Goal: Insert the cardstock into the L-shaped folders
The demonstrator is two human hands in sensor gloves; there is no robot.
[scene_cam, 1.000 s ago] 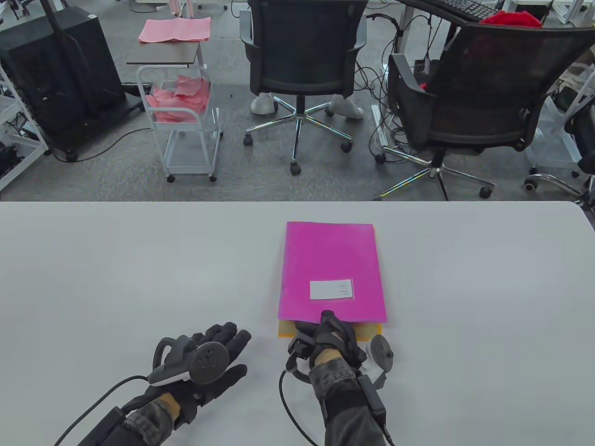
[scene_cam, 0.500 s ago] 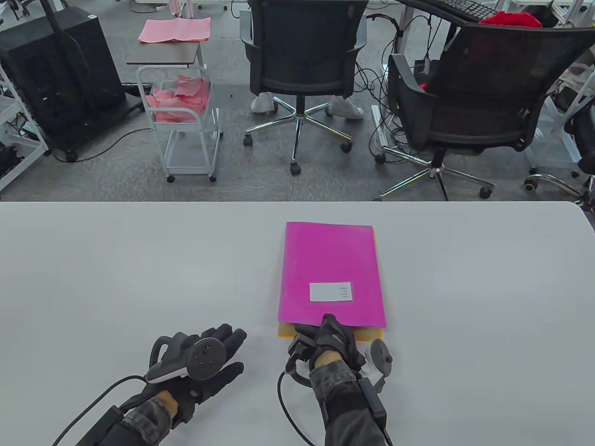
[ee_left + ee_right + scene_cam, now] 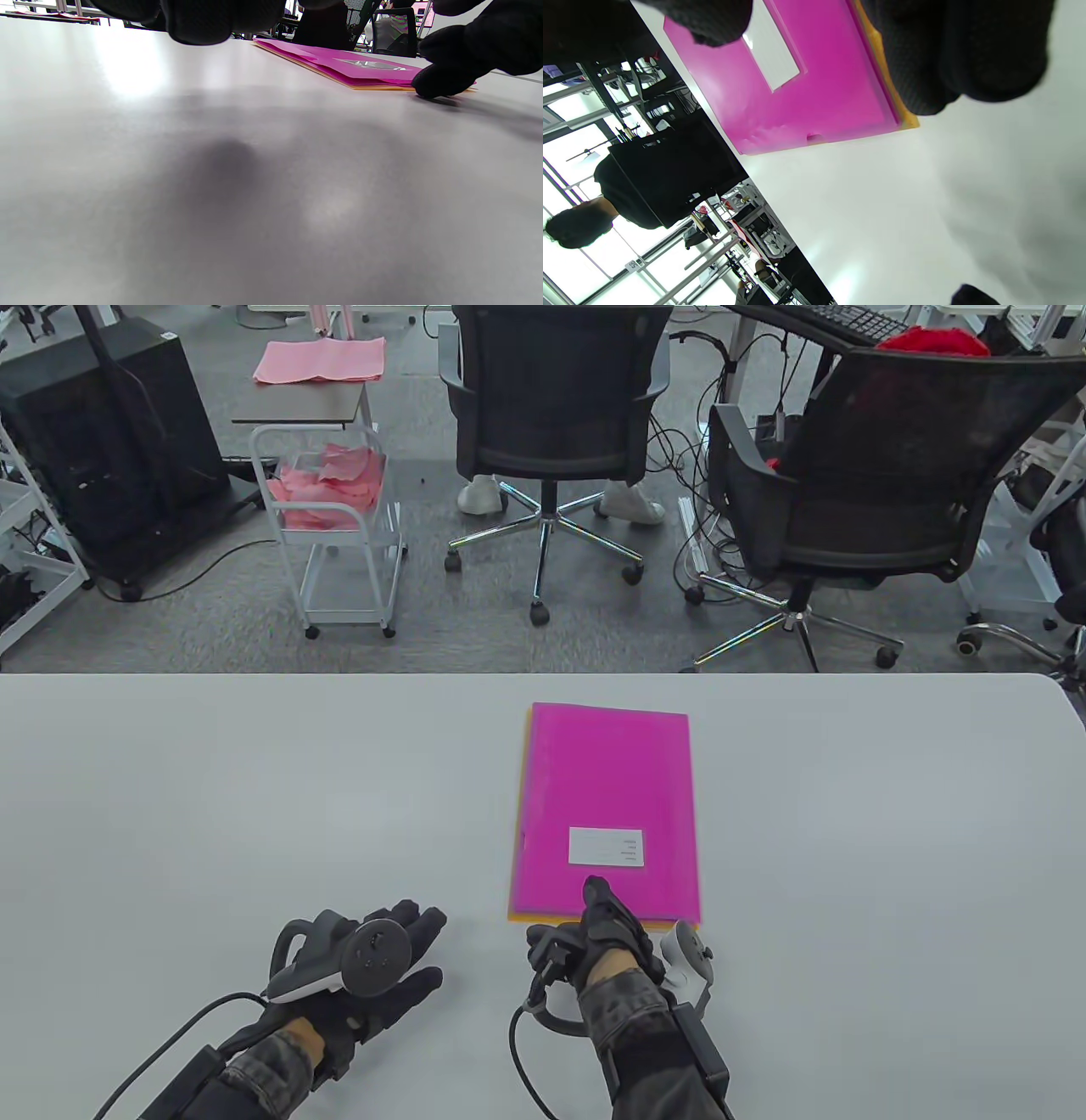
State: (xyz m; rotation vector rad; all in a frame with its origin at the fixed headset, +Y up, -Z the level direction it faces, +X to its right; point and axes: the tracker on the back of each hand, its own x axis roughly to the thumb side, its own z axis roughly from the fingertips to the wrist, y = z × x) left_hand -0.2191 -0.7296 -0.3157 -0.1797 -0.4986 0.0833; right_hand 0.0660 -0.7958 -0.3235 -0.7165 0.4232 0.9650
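Right hand (image 3: 607, 933) presses a forefinger on the folder (image 3: 607, 806); left hand (image 3: 373, 963) rests spread, holding nothing. Uneven pushing could skew the orange cardstock (image 3: 882, 72) outward.

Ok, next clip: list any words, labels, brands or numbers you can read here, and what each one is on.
None of the text here can be read.
White label on the magenta folder: a few short printed lines at its right edge, too small to read.
The same label in the right wrist view: washed out, nothing legible.
Small sign on the window frame: blurred.
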